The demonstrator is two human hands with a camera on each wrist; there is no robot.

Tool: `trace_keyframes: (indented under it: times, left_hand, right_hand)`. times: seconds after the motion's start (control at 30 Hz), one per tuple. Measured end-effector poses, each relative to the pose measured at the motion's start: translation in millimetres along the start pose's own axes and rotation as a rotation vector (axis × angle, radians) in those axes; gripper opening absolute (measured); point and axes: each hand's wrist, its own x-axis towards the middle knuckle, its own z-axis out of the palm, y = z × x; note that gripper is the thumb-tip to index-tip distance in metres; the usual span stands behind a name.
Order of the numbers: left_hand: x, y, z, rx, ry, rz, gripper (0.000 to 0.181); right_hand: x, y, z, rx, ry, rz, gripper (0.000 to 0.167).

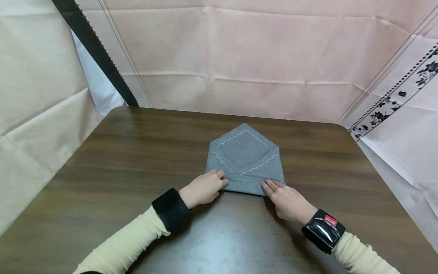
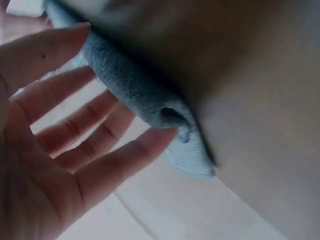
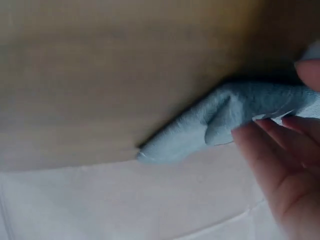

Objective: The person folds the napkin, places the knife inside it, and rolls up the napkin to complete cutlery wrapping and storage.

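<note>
A grey-blue cloth [image 1: 244, 152] with white wavy stitching lies on the table, folded to a point at its far end. Its near edge is turned up into a straight band. My left hand [image 1: 204, 187] touches the left part of that band with its fingertips. On the right part rest the fingers of my right hand [image 1: 289, 199]. Seen from the left wrist, the fold [image 2: 135, 87] is rounded like a roll, and the fingers lie spread and nearly straight against it. In the right wrist view the cloth's side [image 3: 185, 132] shows a loose layered corner beside the extended fingers.
The brown wood-grain table [image 1: 137, 167] has rounded far corners. Creased pale sheets [image 1: 239, 49] hang behind it and at both sides, one with a black floral border [image 1: 380, 112]. Black bands [image 1: 171, 209] wrap both wrists.
</note>
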Motion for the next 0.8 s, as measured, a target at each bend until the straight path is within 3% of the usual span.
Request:
trace_keyframes:
  times: [0.13,0.33,0.53,0.63,0.8]
  left_hand:
    - [8.7,3.9,0.4,0.119,-0.023,0.018,0.02]
    - [27.5,8.8,-2.5,0.105,-0.078,-0.029,0.006]
    - [40.1,8.1,3.8,0.174,-0.077,0.008,0.012]
    - [39.7,7.2,7.5,0.226,-0.069,0.016,0.021]
    - [35.7,10.3,9.0,0.239,-0.057,-0.017,0.026]
  right_hand:
    - [10.7,-0.4,0.1,-0.104,-0.016,-0.043,0.045]
    - [24.5,-1.1,8.8,-0.309,0.093,-0.098,0.037]
    - [25.1,0.3,9.0,-0.211,0.101,-0.042,0.027]
    - [23.8,0.6,7.8,-0.163,0.113,-0.012,0.026]
    - [21.7,1.9,7.7,-0.131,0.145,-0.001,0.024]
